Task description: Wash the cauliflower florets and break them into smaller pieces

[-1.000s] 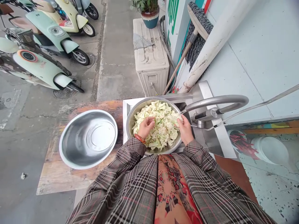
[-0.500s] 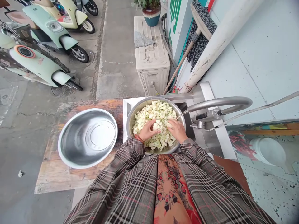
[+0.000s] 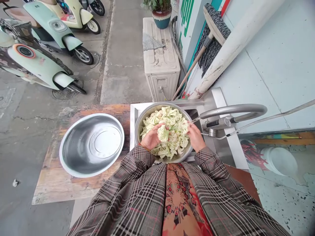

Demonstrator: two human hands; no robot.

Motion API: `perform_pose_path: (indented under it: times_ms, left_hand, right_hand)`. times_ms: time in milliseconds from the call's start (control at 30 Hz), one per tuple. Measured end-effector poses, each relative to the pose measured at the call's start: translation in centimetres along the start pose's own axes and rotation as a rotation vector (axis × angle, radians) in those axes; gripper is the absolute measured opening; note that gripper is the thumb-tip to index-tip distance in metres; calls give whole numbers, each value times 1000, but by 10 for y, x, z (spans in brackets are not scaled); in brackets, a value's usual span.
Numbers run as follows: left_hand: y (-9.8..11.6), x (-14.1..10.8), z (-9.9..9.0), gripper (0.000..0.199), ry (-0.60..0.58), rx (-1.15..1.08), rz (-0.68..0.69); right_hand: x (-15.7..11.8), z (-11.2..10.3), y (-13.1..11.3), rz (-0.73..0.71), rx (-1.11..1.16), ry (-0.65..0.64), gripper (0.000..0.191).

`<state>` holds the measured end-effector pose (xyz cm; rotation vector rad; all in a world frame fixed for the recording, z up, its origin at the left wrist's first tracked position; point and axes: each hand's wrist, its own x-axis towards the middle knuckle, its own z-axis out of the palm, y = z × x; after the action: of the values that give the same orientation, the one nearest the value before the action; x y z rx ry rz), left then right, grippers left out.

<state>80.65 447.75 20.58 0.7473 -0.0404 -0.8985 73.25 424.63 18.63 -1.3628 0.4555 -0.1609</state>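
A wide steel basin (image 3: 138, 126) heaped with pale cauliflower florets (image 3: 169, 114) rests over the sink. Above the left part of the heap, my left hand (image 3: 150, 138) is closed around one cauliflower floret (image 3: 162, 133), its fingertips partly behind it. My right hand (image 3: 196, 137) is at the basin's right side, with fingers bent together against a cauliflower floret (image 3: 183, 127). How firmly those fingers grip it is partly hidden.
A second steel basin (image 3: 92, 146), with nothing in it, stands on a wooden board (image 3: 52, 178) at left. The curved faucet (image 3: 236, 109) reaches over the sink (image 3: 211, 95) from the right. Beyond are a boxy outdoor unit (image 3: 161, 62), a mop (image 3: 214, 36) and parked scooters (image 3: 46, 67).
My hands have moved apart: the right one shifted right to the basin's edge. The left hand has turned palm up, lifting a floret slightly above the heap.
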Motion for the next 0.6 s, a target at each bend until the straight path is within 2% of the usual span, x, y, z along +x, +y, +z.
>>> perform_pose_path:
  times_ms: [67, 100, 200, 267, 300, 367, 433, 467, 533, 600]
  left_hand:
    - [-5, 0, 2, 47, -11, -7, -49]
    - [-9, 1, 2, 49, 0, 3, -62]
    - [-18, 2, -1, 51, 78, 58, -35]
    - [-19, 2, -3, 46, 131, 88, -26]
    - [-18, 1, -5, 44, 137, 94, -37]
    - [-14, -3, -7, 41, 119, 88, -49]
    - [-11, -7, -10, 41, 96, 70, -19]
    - [-10, -9, -12, 41, 91, 62, 2]
    - [-9, -11, -16, 42, 83, 44, 25]
    - [-9, -12, -20, 48, 63, 26, 14]
  right_hand:
    - [-14, 20, -9, -136, -219, 5, 46]
    - [-22, 31, -14, -198, -313, -42, 48]
    - [-40, 52, -26, -324, -458, -318, 49]
    - [-37, 50, -26, -328, -434, -389, 44]
    - [-31, 44, -24, -310, -421, -347, 41]
    - [-12, 25, -14, -254, -461, -160, 37]
    - [11, 4, -3, -216, -667, 13, 37]
    - [21, -5, 2, -203, -771, 35, 39]
    - [35, -15, 9, -205, -913, -9, 45]
    - [40, -18, 12, -219, -946, -44, 45]
